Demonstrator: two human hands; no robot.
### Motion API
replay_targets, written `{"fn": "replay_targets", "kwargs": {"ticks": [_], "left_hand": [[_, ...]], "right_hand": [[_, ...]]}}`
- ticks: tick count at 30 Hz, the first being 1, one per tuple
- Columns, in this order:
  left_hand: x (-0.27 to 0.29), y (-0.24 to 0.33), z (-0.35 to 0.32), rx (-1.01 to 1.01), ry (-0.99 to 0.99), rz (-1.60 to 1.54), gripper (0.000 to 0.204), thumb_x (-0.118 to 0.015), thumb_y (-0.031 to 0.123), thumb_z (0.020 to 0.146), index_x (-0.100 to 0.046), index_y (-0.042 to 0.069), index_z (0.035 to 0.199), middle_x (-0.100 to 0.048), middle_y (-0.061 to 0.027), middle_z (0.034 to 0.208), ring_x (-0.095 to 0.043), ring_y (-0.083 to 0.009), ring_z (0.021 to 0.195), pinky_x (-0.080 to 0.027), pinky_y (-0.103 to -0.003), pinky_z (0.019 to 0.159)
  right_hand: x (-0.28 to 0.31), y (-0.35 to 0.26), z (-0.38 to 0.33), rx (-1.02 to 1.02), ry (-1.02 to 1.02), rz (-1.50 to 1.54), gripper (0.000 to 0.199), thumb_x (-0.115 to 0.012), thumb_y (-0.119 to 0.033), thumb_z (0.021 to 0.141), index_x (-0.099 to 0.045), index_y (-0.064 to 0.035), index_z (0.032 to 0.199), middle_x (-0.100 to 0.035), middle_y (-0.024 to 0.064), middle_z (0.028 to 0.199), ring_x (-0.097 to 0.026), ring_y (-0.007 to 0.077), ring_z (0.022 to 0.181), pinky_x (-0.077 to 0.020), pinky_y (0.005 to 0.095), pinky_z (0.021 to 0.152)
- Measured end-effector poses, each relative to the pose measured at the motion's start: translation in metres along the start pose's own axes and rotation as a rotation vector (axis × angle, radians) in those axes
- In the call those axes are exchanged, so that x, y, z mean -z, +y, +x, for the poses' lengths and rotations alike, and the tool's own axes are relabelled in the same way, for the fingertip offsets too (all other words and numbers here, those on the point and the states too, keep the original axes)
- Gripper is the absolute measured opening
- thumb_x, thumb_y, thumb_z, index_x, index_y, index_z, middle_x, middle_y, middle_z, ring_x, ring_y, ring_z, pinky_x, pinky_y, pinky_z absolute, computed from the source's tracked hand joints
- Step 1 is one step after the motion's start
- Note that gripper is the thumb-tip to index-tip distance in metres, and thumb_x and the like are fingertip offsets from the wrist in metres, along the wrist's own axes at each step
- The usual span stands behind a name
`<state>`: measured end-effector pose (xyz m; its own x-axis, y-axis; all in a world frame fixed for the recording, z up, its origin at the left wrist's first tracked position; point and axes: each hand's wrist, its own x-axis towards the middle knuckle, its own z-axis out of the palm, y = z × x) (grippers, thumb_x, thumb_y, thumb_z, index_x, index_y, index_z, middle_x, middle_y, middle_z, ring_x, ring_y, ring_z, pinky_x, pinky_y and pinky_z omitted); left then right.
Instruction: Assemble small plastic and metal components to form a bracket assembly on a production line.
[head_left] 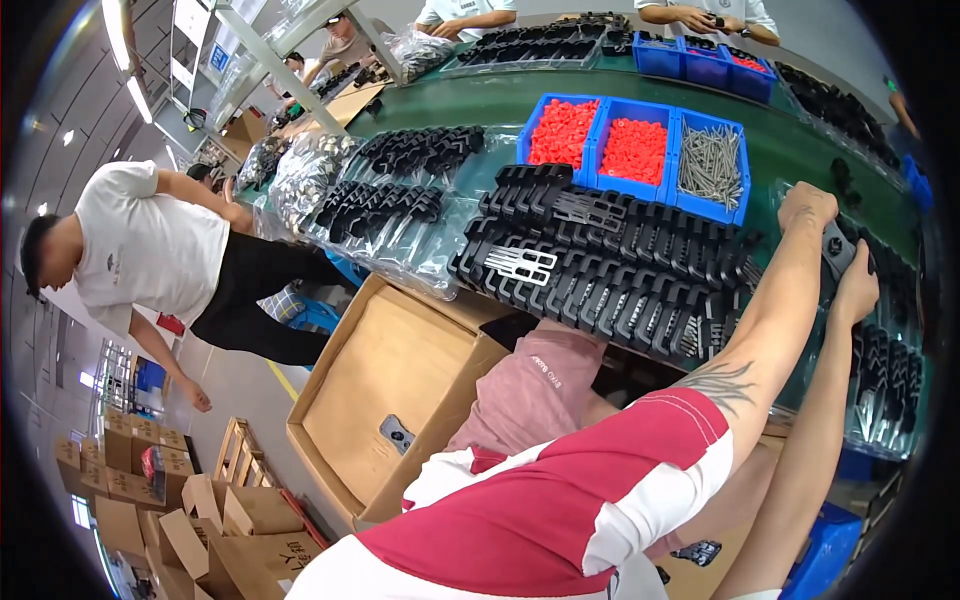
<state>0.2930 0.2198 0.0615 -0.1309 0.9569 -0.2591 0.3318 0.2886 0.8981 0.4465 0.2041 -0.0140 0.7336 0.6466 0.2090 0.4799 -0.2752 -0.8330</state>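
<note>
- Left hand (806,208) is a closed fist; both it and the right hand (856,285) grip one black plastic bracket (838,247).
- Rows of brackets (610,270) lie at nine o'clock; a slip could knock them.

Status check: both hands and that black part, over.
Left hand closed, beside black plastic part. Right hand gripping it. Rows of black parts alongside, nothing blocking.

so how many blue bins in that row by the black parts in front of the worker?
3, side by side: left bin and middle bin hold red pieces, right bin holds metal screws. More blue bins sit farther back; some may be hidden.
</note>
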Motion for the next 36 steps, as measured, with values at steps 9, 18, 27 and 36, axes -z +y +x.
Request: {"fn": "replay_targets", "kwargs": {"ticks": [9,18,27,36], "left_hand": [[-0.006,-0.005,0.011,0.012,0.098,-0.013,0.033,-0.062,0.020,0.074,-0.068,-0.002,0.098,-0.068,-0.0182,0.101,-0.067,-0.0290,0.094,-0.053,-0.036,0.083],[0.046,-0.006,-0.015,0.057,0.278,0.060,0.042,-0.060,0.024,0.073,-0.067,-0.003,0.103,-0.068,-0.0182,0.103,-0.066,-0.0333,0.094,-0.054,-0.040,0.082],[0.024,-0.017,-0.014,-0.064,0.319,0.071,0.056,-0.062,0.044,0.071,-0.066,-0.005,0.097,-0.068,-0.0201,0.094,-0.067,-0.0299,0.086,-0.054,-0.037,0.076],[-0.031,-0.021,0.038,-0.192,0.184,0.170,0.033,-0.059,0.028,0.071,-0.071,-0.001,0.079,-0.069,-0.0184,0.081,-0.067,-0.0341,0.074,-0.053,-0.039,0.070]], "right_hand": [[-0.014,0.005,-0.008,-0.015,0.062,-0.013,0.083,-0.050,-0.069,0.077,-0.061,0.0037,0.116,-0.061,0.0224,0.119,-0.056,0.0403,0.110,-0.0436,0.0427,0.095],[-0.018,-0.004,0.006,-0.042,-0.049,-0.025,0.084,-0.050,-0.067,0.076,-0.060,0.0064,0.117,-0.060,0.0228,0.120,-0.056,0.0381,0.111,-0.0431,0.0408,0.095],[0.044,0.014,0.032,-0.029,-0.065,-0.091,0.080,-0.043,-0.067,0.080,-0.064,0.0054,0.108,-0.065,0.0238,0.107,-0.061,0.0402,0.097,-0.0471,0.0432,0.085],[-0.023,-0.009,0.001,-0.099,-0.059,-0.086,0.069,-0.049,-0.052,0.079,-0.055,0.0055,0.116,-0.063,0.0250,0.110,-0.059,0.0415,0.103,-0.0451,0.0443,0.089]]}}
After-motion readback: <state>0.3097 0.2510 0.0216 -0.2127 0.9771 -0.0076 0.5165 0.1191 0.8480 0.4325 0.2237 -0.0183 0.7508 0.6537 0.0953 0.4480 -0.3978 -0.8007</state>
